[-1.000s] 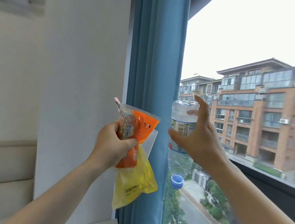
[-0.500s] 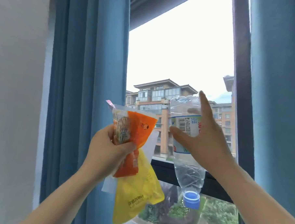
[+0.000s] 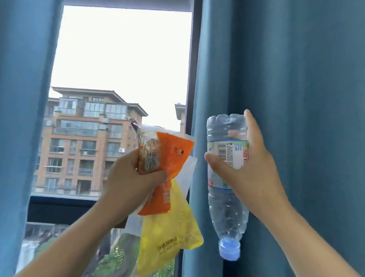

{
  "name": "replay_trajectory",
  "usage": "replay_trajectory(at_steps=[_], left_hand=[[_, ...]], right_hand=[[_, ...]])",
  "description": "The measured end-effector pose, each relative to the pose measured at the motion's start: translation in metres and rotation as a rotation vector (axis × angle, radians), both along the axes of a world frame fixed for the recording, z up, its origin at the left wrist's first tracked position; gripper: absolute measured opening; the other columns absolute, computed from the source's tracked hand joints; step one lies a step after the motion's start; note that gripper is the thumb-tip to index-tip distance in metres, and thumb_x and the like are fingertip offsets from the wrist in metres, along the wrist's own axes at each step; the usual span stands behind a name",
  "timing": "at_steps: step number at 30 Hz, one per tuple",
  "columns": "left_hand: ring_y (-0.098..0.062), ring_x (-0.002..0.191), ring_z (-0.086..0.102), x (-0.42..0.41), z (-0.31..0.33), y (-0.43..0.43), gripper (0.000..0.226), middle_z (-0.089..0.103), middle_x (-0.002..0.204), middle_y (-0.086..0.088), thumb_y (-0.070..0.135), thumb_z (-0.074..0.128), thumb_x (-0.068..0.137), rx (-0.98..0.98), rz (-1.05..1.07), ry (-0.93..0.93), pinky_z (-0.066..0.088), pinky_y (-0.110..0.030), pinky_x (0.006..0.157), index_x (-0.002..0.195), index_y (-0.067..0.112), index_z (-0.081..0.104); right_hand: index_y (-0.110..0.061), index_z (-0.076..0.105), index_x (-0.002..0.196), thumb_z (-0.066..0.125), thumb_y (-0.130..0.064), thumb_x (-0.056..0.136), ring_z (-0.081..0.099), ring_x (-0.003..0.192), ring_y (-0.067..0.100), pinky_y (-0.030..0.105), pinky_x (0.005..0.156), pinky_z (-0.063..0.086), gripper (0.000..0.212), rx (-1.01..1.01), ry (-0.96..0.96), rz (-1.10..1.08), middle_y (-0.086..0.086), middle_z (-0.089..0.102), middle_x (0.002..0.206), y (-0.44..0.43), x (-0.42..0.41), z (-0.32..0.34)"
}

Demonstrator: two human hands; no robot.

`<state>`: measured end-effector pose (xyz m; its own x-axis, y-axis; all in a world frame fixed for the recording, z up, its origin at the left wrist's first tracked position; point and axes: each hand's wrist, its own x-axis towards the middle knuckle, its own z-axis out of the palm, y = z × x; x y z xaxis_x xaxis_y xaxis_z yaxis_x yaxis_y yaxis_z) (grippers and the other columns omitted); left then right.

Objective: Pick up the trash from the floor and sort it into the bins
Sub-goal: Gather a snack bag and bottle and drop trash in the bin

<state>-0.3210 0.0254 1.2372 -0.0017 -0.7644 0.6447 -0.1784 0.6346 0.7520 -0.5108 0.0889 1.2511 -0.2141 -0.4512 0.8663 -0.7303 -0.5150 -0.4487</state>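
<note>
Head view: left hand (image 3: 131,182) grips orange wrapper (image 3: 172,159), yellow bag (image 3: 166,238); right hand (image 3: 249,174) clasps inverted bottle (image 3: 227,203), barcode label, writing illegible.

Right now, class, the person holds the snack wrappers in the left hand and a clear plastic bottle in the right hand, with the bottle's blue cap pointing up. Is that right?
Not quite. The head view shows the clear plastic bottle held upside down: its blue cap points down. The rest stands: the left hand holds the snack wrappers and the right hand holds the bottle.
</note>
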Motion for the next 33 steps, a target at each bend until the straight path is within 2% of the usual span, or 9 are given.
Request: replay_trajectory(at_steps=[3, 6, 8, 11, 17, 22, 29, 33], left_hand=[[-0.019, 0.073, 0.069, -0.039, 0.004, 0.011, 0.026, 0.072, 0.073, 0.004, 0.029, 0.078, 0.053, -0.006, -0.100, 0.013, 0.057, -0.045, 0.075, 0.076, 0.026, 0.065], [-0.020, 0.077, 0.069, -0.083, 0.006, 0.023, 0.028, 0.071, 0.079, 0.004, 0.023, 0.083, 0.060, -0.012, -0.216, 0.005, 0.058, -0.045, 0.076, 0.080, 0.027, 0.064], [-0.017, 0.075, 0.069, -0.114, 0.006, 0.032, 0.029, 0.071, 0.079, 0.004, 0.023, 0.084, 0.061, -0.022, -0.288, 0.008, 0.058, -0.041, 0.070, 0.080, 0.027, 0.064], [-0.010, 0.074, 0.068, -0.158, 0.006, 0.052, 0.029, 0.071, 0.081, 0.007, 0.021, 0.083, 0.066, -0.027, -0.407, 0.013, 0.055, -0.028, 0.063, 0.083, 0.029, 0.062], [-0.011, 0.079, 0.068, -0.245, 0.003, 0.104, 0.032, 0.070, 0.089, 0.009, 0.024, 0.081, 0.070, -0.008, -0.617, -0.004, 0.055, -0.026, 0.064, 0.095, 0.027, 0.061], [-0.008, 0.078, 0.066, -0.303, 0.000, 0.147, 0.028, 0.069, 0.088, 0.010, 0.026, 0.079, 0.073, -0.028, -0.772, -0.038, 0.050, -0.020, 0.059, 0.091, 0.031, 0.058], [-0.007, 0.077, 0.068, -0.360, 0.002, 0.189, 0.027, 0.070, 0.086, 0.013, 0.025, 0.079, 0.073, -0.037, -1.005, -0.065, 0.051, -0.020, 0.059, 0.090, 0.033, 0.059], [-0.006, 0.074, 0.069, -0.391, -0.003, 0.199, 0.026, 0.072, 0.082, 0.011, 0.020, 0.080, 0.072, -0.056, -1.116, -0.080, 0.052, -0.020, 0.059, 0.087, 0.031, 0.062]], right_hand=[[-0.050, 0.007, 0.147, 0.075, -0.046, 0.073, 0.057, 0.102, -0.007, 0.008, 0.077, 0.042, 0.100, 0.002, 0.004, -0.082, -0.025, 0.051, 0.130, 0.029, -0.030, 0.003], [-0.051, 0.007, 0.146, 0.074, -0.048, 0.071, 0.058, 0.100, -0.009, 0.008, 0.077, 0.045, 0.101, 0.005, 0.006, -0.163, -0.026, 0.054, 0.126, 0.063, -0.062, 0.003], [-0.051, 0.009, 0.147, 0.075, -0.047, 0.070, 0.059, 0.098, -0.010, 0.008, 0.076, 0.048, 0.101, -0.011, -0.005, -0.214, -0.027, 0.057, 0.120, 0.087, -0.086, 0.001], [-0.049, 0.011, 0.148, 0.076, -0.041, 0.072, 0.058, 0.095, -0.014, 0.000, 0.070, 0.045, 0.100, -0.038, -0.030, -0.292, -0.035, 0.053, 0.110, 0.123, -0.121, -0.002], [-0.045, 0.011, 0.149, 0.075, -0.039, 0.074, 0.055, 0.096, -0.018, -0.005, 0.069, 0.040, 0.099, -0.064, -0.048, -0.483, -0.035, 0.049, 0.114, 0.200, -0.183, -0.010], [-0.048, 0.009, 0.147, 0.074, -0.041, 0.075, 0.054, 0.094, -0.019, -0.003, 0.064, 0.044, 0.097, -0.043, -0.069, -0.659, -0.036, 0.048, 0.112, 0.262, -0.220, -0.015], [-0.051, 0.009, 0.145, 0.076, -0.042, 0.074, 0.056, 0.093, -0.016, 0.009, 0.067, 0.052, 0.098, -0.006, -0.075, -0.861, -0.041, 0.044, 0.105, 0.314, -0.247, -0.018], [-0.051, 0.009, 0.145, 0.075, -0.042, 0.073, 0.061, 0.089, -0.008, 0.012, 0.069, 0.053, 0.098, 0.008, -0.082, -0.970, -0.032, 0.048, 0.112, 0.334, -0.252, -0.021]])
